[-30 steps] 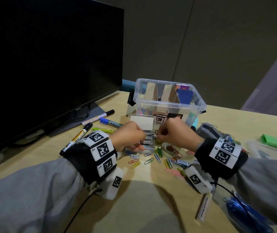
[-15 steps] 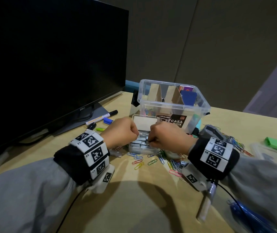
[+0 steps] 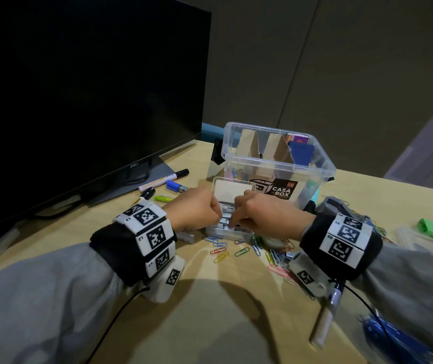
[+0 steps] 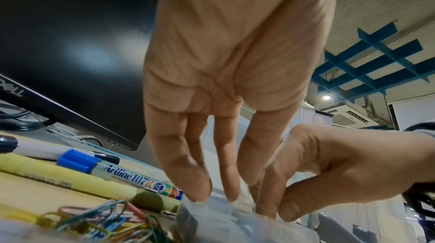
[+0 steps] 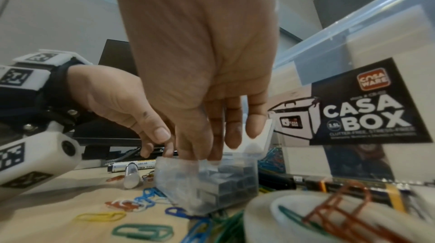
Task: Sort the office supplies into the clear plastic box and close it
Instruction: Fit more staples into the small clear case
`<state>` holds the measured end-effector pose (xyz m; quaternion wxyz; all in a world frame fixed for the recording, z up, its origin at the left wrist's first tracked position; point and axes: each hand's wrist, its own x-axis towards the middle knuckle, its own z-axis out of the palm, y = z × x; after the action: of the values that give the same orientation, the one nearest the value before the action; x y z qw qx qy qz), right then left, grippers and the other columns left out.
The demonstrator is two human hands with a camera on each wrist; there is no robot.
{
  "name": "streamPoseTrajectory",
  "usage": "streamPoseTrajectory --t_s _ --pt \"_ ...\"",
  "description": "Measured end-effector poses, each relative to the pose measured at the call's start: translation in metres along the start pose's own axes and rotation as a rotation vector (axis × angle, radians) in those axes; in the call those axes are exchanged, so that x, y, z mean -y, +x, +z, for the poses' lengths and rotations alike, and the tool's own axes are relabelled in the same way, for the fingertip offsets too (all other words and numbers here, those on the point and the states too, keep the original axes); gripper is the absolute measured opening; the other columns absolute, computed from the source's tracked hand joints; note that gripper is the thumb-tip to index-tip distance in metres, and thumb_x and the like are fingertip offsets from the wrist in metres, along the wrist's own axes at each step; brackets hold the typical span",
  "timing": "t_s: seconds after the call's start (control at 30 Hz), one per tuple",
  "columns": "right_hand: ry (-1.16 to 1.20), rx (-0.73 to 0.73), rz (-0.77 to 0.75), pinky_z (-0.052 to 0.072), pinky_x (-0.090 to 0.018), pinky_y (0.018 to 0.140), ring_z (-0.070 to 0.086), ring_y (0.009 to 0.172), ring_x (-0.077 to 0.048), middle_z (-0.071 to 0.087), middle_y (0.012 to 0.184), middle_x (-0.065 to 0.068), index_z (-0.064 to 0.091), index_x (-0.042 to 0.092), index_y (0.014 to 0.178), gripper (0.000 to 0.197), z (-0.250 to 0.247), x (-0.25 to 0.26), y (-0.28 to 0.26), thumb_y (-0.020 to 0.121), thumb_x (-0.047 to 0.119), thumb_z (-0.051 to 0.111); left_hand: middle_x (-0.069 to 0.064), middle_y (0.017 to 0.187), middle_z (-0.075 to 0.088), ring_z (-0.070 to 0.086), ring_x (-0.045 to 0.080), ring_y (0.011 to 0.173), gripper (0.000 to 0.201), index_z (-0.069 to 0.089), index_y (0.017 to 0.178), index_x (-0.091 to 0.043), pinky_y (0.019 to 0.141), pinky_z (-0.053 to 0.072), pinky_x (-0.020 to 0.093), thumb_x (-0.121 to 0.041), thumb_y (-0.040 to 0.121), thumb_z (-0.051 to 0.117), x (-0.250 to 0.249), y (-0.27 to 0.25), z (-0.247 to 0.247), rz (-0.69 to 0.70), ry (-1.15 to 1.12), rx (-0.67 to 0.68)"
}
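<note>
both hands (image 3: 225,214) pinch at the small staple case (image 3: 229,229), hemmed by paperclips (image 3: 220,252).

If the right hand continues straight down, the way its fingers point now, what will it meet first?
Most likely the grey staple blocks inside the small open clear case; the right hand fingertips already reach its open top.

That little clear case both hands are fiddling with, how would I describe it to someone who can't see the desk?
Find the clear storage box labelled CASA BOX beside the monitor. Directly in front of it sits the small clear case, lid up, packed with grey staple strips. Unlike the loose coloured paper clips around it, both hands' fingertips are on it.
</note>
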<state>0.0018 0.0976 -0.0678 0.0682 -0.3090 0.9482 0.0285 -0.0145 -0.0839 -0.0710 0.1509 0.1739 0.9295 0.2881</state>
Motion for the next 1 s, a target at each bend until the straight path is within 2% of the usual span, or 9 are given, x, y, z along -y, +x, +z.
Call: streamPoseTrajectory --t_s 0.07,0.27,0.47,0.53,0.6,0.67,0.73,0.87,1.0 --pt "-0.023 0.029 -0.020 0.047 -0.035 0.080 0.047 0.098 -0.016 0.060 0.103 0.002 0.071 0.029 0.113 0.028 0.001 0.000 0.000 0.096 0.016 0.053 -0.011 0.090 0.064 0.060 0.007 0.084 0.022 0.075 0.101 -0.023 0.073 0.050 0.022 -0.011 0.091 0.060 -0.001 -0.001 0.001 0.013 0.026 0.018" --pt "0.029 0.002 -0.008 0.048 -0.035 0.083 0.050 0.100 -0.016 0.061 0.104 0.003 0.071 0.028 0.112 0.027 0.005 -0.007 -0.008 0.096 0.016 0.054 -0.013 0.088 0.060 0.050 -0.001 0.070 0.025 0.074 0.105 -0.022 0.055 0.038 0.015 -0.011 0.093 0.055 -0.007 -0.003 0.002 0.034 0.116 0.031" --pt "0.126 -0.114 0.049 0.047 -0.032 0.089 0.048 0.098 -0.010 0.065 0.103 0.006 0.071 0.023 0.112 0.022 0.004 -0.022 -0.026 0.094 0.017 0.060 -0.009 0.094 0.066 0.053 0.004 0.077 0.022 0.075 0.104 -0.019 0.056 0.037 0.015 -0.015 0.093 0.056 -0.011 -0.003 0.005 0.040 0.157 0.029" --pt "0.125 -0.122 0.049 0.047 -0.032 0.087 0.048 0.097 -0.011 0.065 0.101 0.007 0.073 0.024 0.108 0.020 0.005 -0.024 -0.031 0.093 0.020 0.062 -0.013 0.084 0.062 0.053 0.005 0.077 0.021 0.075 0.103 -0.019 0.057 0.036 0.016 -0.015 0.092 0.057 -0.013 -0.004 0.007 0.044 0.176 0.012" --pt "0.104 -0.120 0.040 0.047 -0.031 0.084 0.050 0.099 -0.014 0.064 0.100 0.006 0.075 0.026 0.105 0.020 0.007 -0.022 -0.032 0.092 0.019 0.062 -0.015 0.080 0.057 0.052 0.009 0.083 0.022 0.074 0.105 -0.023 0.066 0.039 0.020 -0.017 0.092 0.058 -0.016 -0.005 0.008 0.052 0.210 -0.011" --pt "0.080 -0.127 0.034 0.046 -0.029 0.081 0.050 0.100 -0.015 0.063 0.099 0.005 0.076 0.027 0.104 0.021 0.008 -0.020 -0.031 0.091 0.018 0.061 -0.008 0.101 0.061 0.052 0.016 0.105 0.026 0.071 0.110 -0.030 0.085 0.044 0.029 -0.018 0.091 0.059 -0.019 -0.006 0.012 0.081 0.245 -0.006" --pt "0.073 -0.112 0.038 0.046 -0.030 0.081 0.045 0.098 -0.011 0.059 0.098 0.007 0.074 0.027 0.106 0.022 0.008 -0.017 -0.029 0.092 0.019 0.060 -0.002 0.122 0.055 0.041 0.020 0.121 0.032 0.067 0.117 -0.036 0.100 0.040 0.037 -0.019 0.091 0.058 -0.022 -0.008 0.017 0.120 0.306 0.063" --pt "0.100 -0.032 0.057 0.044 -0.027 0.087 0.041 0.102 -0.011 0.053 0.101 0.004 0.073 0.025 0.110 0.024 0.009 -0.014 -0.025 0.095 0.018 0.055 -0.004 0.131 0.049 0.034 0.023 0.121 0.040 0.059 0.129 -0.038 0.103 0.038 0.040 -0.021 0.094 0.053 -0.027 -0.009 0.026 0.170 0.424 0.136" --pt "0.116 -0.091 0.054 0.044 -0.028 0.085 0.042 0.097 -0.009 0.052 0.096 0.007 0.074 0.023 0.105 0.021 0.010 -0.016 -0.025 0.093 0.017 0.057 -0.005 0.131 0.052 0.036 0.022 0.119 0.040 0.059 0.130 -0.038 0.103 0.039 0.042 -0.022 0.094 0.053 -0.026 -0.007 0.027 0.177 0.465 0.149"
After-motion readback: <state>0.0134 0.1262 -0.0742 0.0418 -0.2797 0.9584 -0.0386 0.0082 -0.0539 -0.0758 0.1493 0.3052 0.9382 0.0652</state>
